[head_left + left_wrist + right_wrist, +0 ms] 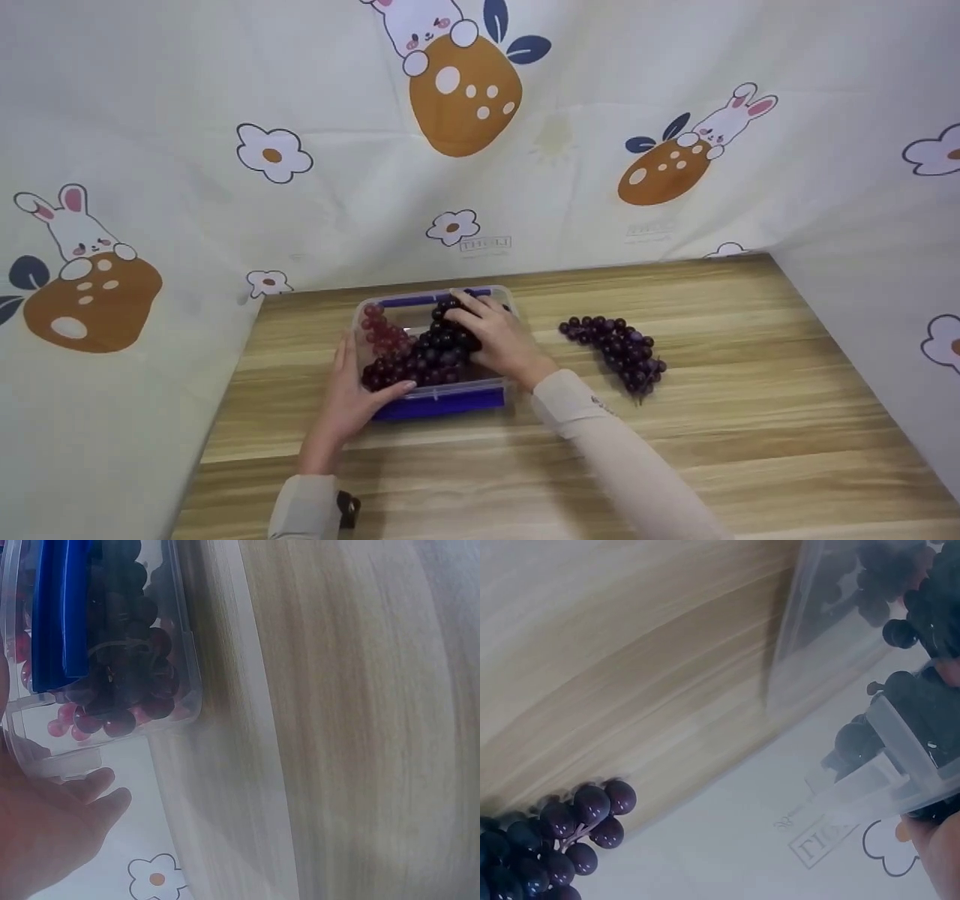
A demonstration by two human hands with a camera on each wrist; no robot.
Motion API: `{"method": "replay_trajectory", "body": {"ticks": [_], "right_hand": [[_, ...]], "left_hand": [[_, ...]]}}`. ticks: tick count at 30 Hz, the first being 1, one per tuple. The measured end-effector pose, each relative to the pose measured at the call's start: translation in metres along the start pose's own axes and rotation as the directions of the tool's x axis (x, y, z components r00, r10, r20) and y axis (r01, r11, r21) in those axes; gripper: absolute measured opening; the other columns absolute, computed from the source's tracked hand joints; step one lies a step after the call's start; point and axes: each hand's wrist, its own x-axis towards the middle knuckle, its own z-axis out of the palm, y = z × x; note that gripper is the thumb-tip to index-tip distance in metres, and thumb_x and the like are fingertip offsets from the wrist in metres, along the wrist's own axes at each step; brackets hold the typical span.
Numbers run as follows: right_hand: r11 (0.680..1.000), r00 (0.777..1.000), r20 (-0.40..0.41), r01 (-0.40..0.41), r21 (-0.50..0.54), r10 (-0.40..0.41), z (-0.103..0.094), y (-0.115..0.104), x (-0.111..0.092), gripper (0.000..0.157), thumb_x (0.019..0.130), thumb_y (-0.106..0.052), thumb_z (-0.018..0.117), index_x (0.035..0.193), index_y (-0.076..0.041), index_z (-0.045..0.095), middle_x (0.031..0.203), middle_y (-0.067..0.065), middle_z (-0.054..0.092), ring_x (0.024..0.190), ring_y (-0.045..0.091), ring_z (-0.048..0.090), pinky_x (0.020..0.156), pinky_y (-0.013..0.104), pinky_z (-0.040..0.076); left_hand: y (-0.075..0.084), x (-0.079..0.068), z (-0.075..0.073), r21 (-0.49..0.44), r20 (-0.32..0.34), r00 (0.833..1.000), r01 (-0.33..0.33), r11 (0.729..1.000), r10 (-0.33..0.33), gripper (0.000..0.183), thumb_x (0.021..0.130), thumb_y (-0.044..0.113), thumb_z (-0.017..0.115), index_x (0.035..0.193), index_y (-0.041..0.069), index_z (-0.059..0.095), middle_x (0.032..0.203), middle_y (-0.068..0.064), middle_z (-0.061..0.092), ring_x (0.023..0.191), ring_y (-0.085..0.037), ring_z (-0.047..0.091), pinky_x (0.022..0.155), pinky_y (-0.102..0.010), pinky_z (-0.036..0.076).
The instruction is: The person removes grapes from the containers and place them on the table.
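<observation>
Grapes (439, 349), dark purple, fill a clear box (366, 309) with blue clips near the table's (750, 442) far left. Right hand (495, 334) rests curled over the bunch, gripping it. Left hand (352, 390), fingers straight, presses against the box's left side. Second bunch (619, 352) lies on the wood, just right of the box.

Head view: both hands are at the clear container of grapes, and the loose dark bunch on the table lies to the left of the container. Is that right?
Not quite. The head view shows both hands, left and right, at the clear container, but the loose dark bunch lies on the table to the right of the container, not the left.
</observation>
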Motion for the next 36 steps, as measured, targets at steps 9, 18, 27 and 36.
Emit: {"method": "replay_trajectory", "body": {"ticks": [9, 18, 27, 36], "right_hand": [[1.000, 1.000, -0.011, -0.014, 0.019, 0.015, -0.009, -0.001, 0.004, 0.069, 0.071, -0.001, 0.093, 0.134, -0.015, 0.067, 0.160, 0.015, 0.051, 0.129, 0.040, 0.061, 0.119, 0.064, 0.040], [0.998, 0.999, -0.037, -0.032, 0.056, 0.035, -0.021, -0.002, 0.009, 0.069, 0.072, 0.004, 0.091, 0.134, -0.013, 0.066, 0.160, 0.017, 0.050, 0.130, 0.045, 0.059, 0.111, 0.058, 0.051], [1.000, 1.000, -0.022, -0.002, 0.018, 0.003, -0.034, -0.005, 0.016, 0.071, 0.073, 0.005, 0.090, 0.138, -0.012, 0.065, 0.163, 0.017, 0.047, 0.135, 0.050, 0.054, 0.114, 0.058, 0.048], [1.000, 1.000, -0.023, -0.001, 0.008, 0.001, -0.046, -0.006, 0.024, 0.072, 0.075, 0.004, 0.090, 0.140, -0.011, 0.063, 0.164, 0.016, 0.045, 0.135, 0.048, 0.054, 0.118, 0.057, 0.044]], "left_hand": [[0.001, -0.002, 0.000, 0.001, 0.005, 1.000, 0.014, 1.000, -0.014, 0.137, 0.084, 0.049, 0.089, 0.168, 0.003, -0.010, 0.175, -0.025, -0.010, 0.161, -0.047, -0.002, 0.129, -0.064, 0.009], [0.003, -0.003, 0.001, -0.011, 0.015, 1.000, 0.019, 1.000, -0.019, 0.136, 0.084, 0.049, 0.088, 0.168, 0.002, -0.009, 0.175, -0.024, -0.010, 0.161, -0.047, -0.003, 0.129, -0.065, 0.009], [0.000, -0.002, 0.000, -0.014, 0.025, 0.999, 0.025, 1.000, -0.024, 0.136, 0.086, 0.050, 0.087, 0.167, 0.001, -0.009, 0.175, -0.024, -0.011, 0.161, -0.047, -0.003, 0.130, -0.064, 0.011], [0.001, -0.002, -0.003, -0.033, 0.041, 0.999, 0.026, 0.999, -0.024, 0.136, 0.087, 0.050, 0.086, 0.167, 0.004, -0.013, 0.175, -0.020, -0.015, 0.162, -0.044, -0.007, 0.130, -0.063, 0.009]]}}
